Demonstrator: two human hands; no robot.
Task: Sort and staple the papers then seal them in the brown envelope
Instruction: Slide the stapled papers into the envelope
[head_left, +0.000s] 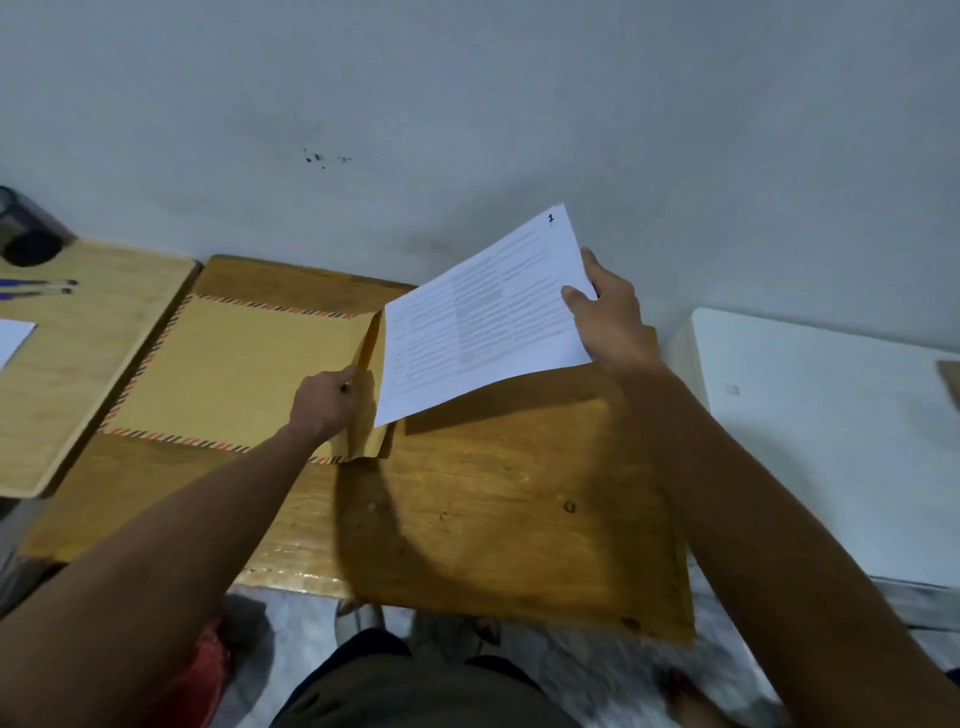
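A brown envelope (234, 374) with a red-and-black striped border lies flat on the wooden table (493, 519), its open end facing right. My left hand (324, 400) grips the envelope's upper edge at the opening and lifts it. My right hand (608, 306) pinches the right edge of a stack of printed white papers (483, 317), marked "1" at the top corner. The papers hang tilted above the table, their left edge just at the envelope's mouth. Whether they are stapled I cannot tell.
A lighter wooden desk (78, 364) stands at the left with two pens (36, 287), a white sheet's corner (13, 338) and a dark cup (28, 234). A white surface (831, 415) is at the right. A grey wall is close behind.
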